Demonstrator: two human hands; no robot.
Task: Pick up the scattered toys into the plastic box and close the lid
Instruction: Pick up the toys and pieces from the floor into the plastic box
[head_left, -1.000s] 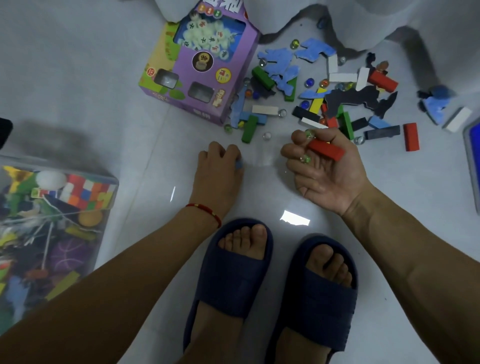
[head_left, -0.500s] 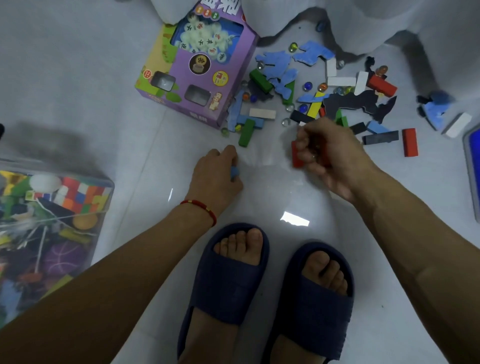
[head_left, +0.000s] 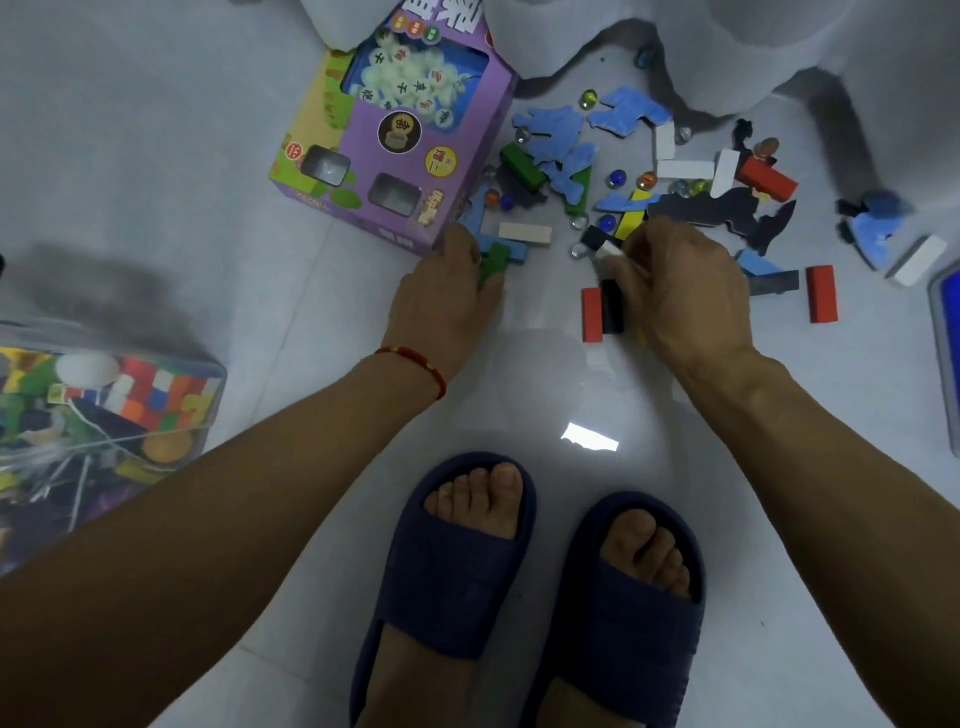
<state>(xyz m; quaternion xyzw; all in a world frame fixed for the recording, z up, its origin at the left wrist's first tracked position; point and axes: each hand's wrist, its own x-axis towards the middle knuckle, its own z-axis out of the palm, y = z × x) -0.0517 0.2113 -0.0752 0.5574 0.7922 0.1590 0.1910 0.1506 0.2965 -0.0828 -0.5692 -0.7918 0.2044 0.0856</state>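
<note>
A pale tiled floor (head_left: 156, 156) carries everything. At the left edge stands the clear plastic box (head_left: 104, 431), packed with coloured toys, its top partly hidden by the left forearm. Near the top centre lies a purple cardboard toy box (head_left: 395, 140), and to its right the scattered toys spread out: blue foam pieces (head_left: 561, 135), dark foam pieces (head_left: 727, 213), wooden blocks in white, yellow and red, and glass marbles (head_left: 615, 179). A blue lid edge (head_left: 948, 332) shows at the far right. Two feet in dark blue slippers (head_left: 457, 571) fill the lower middle. The left hand (head_left: 447, 301), with a red bracelet (head_left: 415, 364) at the wrist, closes its grip round a green block (head_left: 493, 265) beside the purple box. The right hand (head_left: 680, 291) curls its grip round a red block (head_left: 592, 322) and a black block (head_left: 612, 306), fingertips at a white block (head_left: 608, 250).
</note>
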